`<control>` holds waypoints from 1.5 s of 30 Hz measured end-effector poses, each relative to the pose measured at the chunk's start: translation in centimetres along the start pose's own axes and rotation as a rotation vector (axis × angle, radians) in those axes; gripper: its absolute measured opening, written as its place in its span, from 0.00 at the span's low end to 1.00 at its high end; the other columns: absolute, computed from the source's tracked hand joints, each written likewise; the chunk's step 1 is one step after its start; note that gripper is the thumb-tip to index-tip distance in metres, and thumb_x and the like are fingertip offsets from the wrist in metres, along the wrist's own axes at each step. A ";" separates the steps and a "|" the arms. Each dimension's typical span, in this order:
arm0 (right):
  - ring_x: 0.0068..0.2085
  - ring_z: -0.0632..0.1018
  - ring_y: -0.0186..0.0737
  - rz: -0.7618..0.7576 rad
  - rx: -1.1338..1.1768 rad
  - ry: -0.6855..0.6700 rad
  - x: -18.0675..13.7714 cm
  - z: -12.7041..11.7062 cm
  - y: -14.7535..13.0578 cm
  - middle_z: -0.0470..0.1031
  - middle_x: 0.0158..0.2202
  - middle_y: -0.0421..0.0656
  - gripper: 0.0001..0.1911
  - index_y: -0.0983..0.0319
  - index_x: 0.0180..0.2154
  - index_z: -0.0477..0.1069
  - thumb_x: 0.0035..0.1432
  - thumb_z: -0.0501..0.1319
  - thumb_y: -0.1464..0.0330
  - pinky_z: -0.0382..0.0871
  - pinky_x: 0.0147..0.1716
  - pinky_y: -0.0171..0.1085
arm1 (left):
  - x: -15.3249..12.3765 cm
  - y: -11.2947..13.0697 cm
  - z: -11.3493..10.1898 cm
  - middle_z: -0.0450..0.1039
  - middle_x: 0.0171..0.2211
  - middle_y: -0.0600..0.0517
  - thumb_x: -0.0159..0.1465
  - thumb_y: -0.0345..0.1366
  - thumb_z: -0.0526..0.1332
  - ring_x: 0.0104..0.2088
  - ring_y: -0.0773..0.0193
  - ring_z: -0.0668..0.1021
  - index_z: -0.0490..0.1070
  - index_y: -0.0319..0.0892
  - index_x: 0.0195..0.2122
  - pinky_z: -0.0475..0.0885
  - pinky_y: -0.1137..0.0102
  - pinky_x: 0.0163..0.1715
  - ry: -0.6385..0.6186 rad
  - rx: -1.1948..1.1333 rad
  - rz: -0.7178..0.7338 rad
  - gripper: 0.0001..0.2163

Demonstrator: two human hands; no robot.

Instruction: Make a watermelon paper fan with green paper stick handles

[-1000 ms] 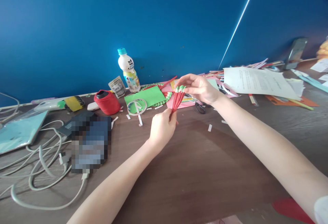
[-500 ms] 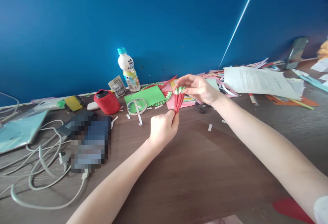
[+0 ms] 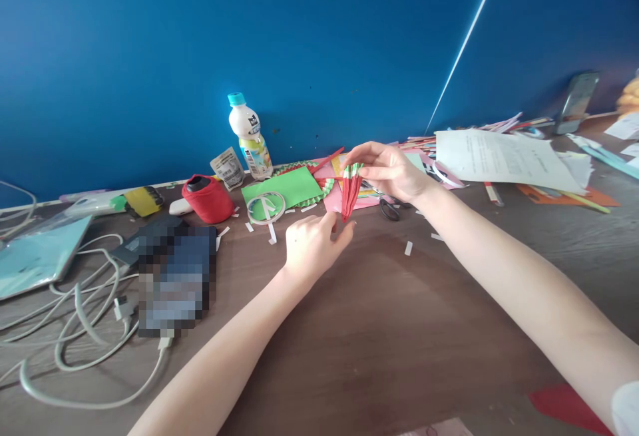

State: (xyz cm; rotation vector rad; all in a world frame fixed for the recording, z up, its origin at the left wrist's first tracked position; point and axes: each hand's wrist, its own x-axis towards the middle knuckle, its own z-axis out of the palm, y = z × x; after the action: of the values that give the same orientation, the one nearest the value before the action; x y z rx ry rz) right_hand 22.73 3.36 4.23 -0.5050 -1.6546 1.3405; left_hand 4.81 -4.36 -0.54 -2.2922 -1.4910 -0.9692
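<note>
A pleated paper fan (image 3: 351,198), red with a green and white striped upper edge, hangs upright above the table with its folds bunched together. My right hand (image 3: 387,168) pinches its striped top end between thumb and fingers. Just below, my left hand (image 3: 314,241) has thumb and forefinger apart, close around the fan's narrow lower tip. Whether they touch the tip is hard to tell. Behind the hands lie a green paper sheet (image 3: 284,191) and black-handled scissors (image 3: 389,209).
A white roll of tape (image 3: 266,223), a red cloth-wrapped object (image 3: 212,202), a drink bottle (image 3: 250,140) and a small pouch (image 3: 228,168) stand along the blue wall. White cables (image 3: 74,404) and a blurred device (image 3: 182,279) lie left. Printed paper (image 3: 494,156) lies right.
My left thumb and forefinger have parted from their grip on the fan's lower end, and that hand has shifted slightly left. My right hand keeps the top end, moved slightly right.
</note>
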 end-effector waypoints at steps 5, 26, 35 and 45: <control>0.42 0.75 0.37 0.004 0.019 -0.018 0.0 -0.1 0.0 0.75 0.39 0.41 0.12 0.61 0.38 0.71 0.48 0.65 0.71 0.70 0.44 0.39 | 0.1 0.1 -0.2 0.61 0.14 0.56 0.59 0.44 0.55 0.20 0.69 0.65 0.63 0.41 0.18 0.52 0.74 0.21 -0.029 0.018 0.026 0.15; 0.44 0.74 0.38 0.016 0.031 -0.122 0.1 0.1 0.3 0.75 0.42 0.43 0.13 0.61 0.38 0.72 0.48 0.66 0.69 0.70 0.45 0.40 | 0.3 0.3 -0.4 0.58 0.18 0.56 0.58 0.37 0.53 0.23 0.67 0.64 0.55 0.43 0.19 0.54 0.73 0.23 -0.222 -0.169 -0.172 0.11; 0.49 0.71 0.39 0.056 -0.069 -0.242 0.1 1.1 0.9 0.68 0.52 0.47 0.21 0.60 0.46 0.69 0.47 0.66 0.69 0.69 0.44 0.37 | 1.0 0.3 -0.7 0.73 0.28 0.54 0.63 0.40 0.49 0.30 0.66 0.73 0.61 0.43 0.29 0.65 0.72 0.34 -0.365 -0.704 -0.372 0.09; 0.36 0.77 0.35 0.116 -0.072 -0.242 -0.1 1.1 0.6 0.76 0.35 0.42 0.15 0.63 0.38 0.72 0.45 0.67 0.70 0.72 0.35 0.34 | 0.7 -0.1 -0.6 0.68 0.25 0.55 0.64 0.36 0.44 0.24 0.70 0.70 0.65 0.41 0.37 0.66 0.73 0.32 -0.443 -0.779 -0.234 0.11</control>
State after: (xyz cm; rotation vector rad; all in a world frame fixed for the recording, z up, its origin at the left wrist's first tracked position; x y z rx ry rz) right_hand 21.68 2.86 3.66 -0.5027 -1.9007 1.4779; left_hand 4.66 -4.15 0.39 -3.0829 -1.8093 -1.3560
